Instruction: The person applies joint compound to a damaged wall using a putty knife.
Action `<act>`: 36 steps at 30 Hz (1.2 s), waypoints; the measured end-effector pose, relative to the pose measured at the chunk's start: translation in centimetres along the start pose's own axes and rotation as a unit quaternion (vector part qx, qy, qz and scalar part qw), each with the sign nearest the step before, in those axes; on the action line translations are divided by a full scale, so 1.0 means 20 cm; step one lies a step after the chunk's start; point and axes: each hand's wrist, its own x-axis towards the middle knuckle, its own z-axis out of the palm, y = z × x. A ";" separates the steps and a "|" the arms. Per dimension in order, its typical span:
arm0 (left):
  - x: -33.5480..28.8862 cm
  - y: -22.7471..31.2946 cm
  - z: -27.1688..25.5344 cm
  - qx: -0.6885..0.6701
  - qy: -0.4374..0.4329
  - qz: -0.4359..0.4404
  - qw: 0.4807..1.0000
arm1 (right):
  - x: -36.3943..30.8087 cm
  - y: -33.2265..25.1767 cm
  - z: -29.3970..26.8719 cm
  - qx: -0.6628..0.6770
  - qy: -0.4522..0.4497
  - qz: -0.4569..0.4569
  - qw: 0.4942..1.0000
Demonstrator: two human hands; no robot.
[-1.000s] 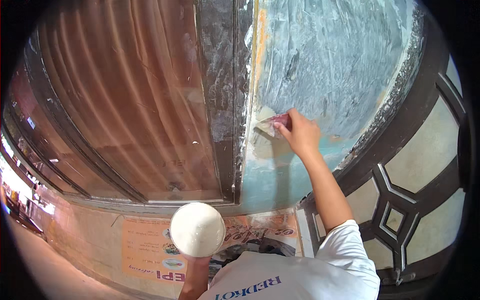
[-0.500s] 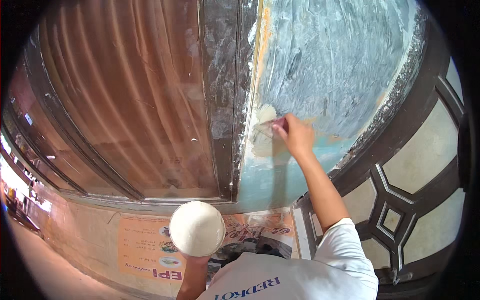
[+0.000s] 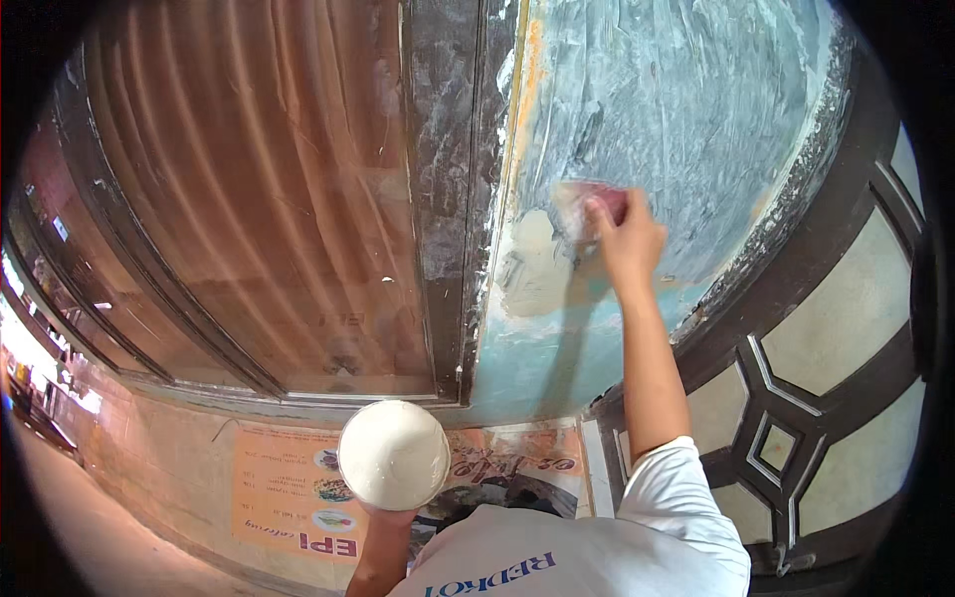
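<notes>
Right grip [image 3: 632, 244] pinches one scraper [image 3: 589, 199], left grip [image 3: 392, 518] one tub [image 3: 342, 473].

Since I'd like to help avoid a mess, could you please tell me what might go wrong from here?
The tub in the left hand looks full nearly to its rim, so a tilt could spill paste onto the printed sheet below.

The pale patch lies close to the dark frame; a stray stroke of the scraper in the right hand might smear it.
</notes>
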 end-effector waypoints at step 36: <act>0.03 -0.10 0.01 0.079 0.073 -0.025 0.994 | -0.90 0.60 0.47 0.332 -0.036 0.272 0.903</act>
